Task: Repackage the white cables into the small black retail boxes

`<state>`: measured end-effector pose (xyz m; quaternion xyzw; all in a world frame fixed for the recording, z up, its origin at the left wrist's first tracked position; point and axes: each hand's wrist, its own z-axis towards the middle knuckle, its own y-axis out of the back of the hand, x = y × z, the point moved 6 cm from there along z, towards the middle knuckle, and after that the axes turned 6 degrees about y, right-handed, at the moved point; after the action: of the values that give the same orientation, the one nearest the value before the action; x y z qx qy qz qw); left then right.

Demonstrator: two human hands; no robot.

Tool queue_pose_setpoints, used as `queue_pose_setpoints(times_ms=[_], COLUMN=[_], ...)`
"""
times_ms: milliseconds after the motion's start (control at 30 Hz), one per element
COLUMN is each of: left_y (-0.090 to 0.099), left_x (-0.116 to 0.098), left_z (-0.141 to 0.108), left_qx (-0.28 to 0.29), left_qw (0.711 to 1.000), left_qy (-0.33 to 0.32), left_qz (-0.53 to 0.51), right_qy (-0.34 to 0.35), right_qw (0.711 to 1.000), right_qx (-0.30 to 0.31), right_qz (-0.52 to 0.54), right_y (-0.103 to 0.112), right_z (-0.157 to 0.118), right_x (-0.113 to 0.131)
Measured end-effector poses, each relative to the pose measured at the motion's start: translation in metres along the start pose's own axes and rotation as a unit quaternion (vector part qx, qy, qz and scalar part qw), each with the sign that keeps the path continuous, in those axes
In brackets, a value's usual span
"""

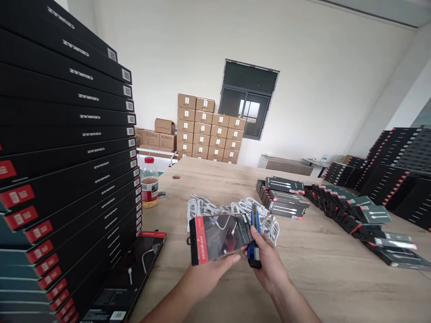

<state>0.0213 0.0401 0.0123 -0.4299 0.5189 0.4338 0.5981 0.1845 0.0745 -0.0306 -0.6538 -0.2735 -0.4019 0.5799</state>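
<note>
Fingers (260, 237) grip a blue cutter (255, 220) and box (220, 235) with blurred white lettering (202, 247).

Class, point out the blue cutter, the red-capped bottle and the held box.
Blue cutter (255, 220), head view: upper body.
Red-capped bottle (149, 186), head view: label.
Held box (217, 237), head view: front face.

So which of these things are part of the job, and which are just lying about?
Seemingly part of the job:
thin box, held in the left hand
blue-and-black cutter, held in the right hand
white cables, probably, just beyond the hands

Apparently just lying about:
red-capped bottle
brown cartons stacked near the wall
</note>
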Motion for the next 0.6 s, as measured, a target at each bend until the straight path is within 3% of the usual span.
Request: queue_pose_setpoints(times_ms=[100,133,200,300,400,500,600], left_y=[0.004,0.005,0.004,-0.009,-0.016,-0.013,-0.005], left_x=[-0.004,-0.001,0.011,0.024,0.021,0.023,0.029], left_z=[0.006,0.009,0.011,0.0,-0.014,-0.012,-0.001], left_qx=[0.01,0.021,0.061,0.191,0.286,0.269,0.195], left_qw=[0.999,0.998,0.983,0.899,0.833,0.835,0.857], left_qy=[-0.045,-0.025,0.087,0.277,0.333,0.309,0.261], left_qz=[-0.026,-0.057,-0.152,-0.282,-0.337,-0.368,-0.399], right_qy=[-0.006,-0.003,0.012,0.061,0.121,0.173,0.204], right_qw=[1.0,1.0,1.0,0.992,0.968,0.941,0.924], right_qx=[-0.005,-0.002,0.019,0.087,0.12,0.088,0.053], right_qz=[0.023,0.026,0.016,-0.066,-0.186,-0.277,-0.32], right_y=[0.007,0.009,0.01,0.005,0.0,0.001,0.005], right_z=[0.005,0.007,0.008,0.005,0.0,0.001,0.004], right_x=[0.009,0.012,0.019,0.03,0.036,0.042,0.045])
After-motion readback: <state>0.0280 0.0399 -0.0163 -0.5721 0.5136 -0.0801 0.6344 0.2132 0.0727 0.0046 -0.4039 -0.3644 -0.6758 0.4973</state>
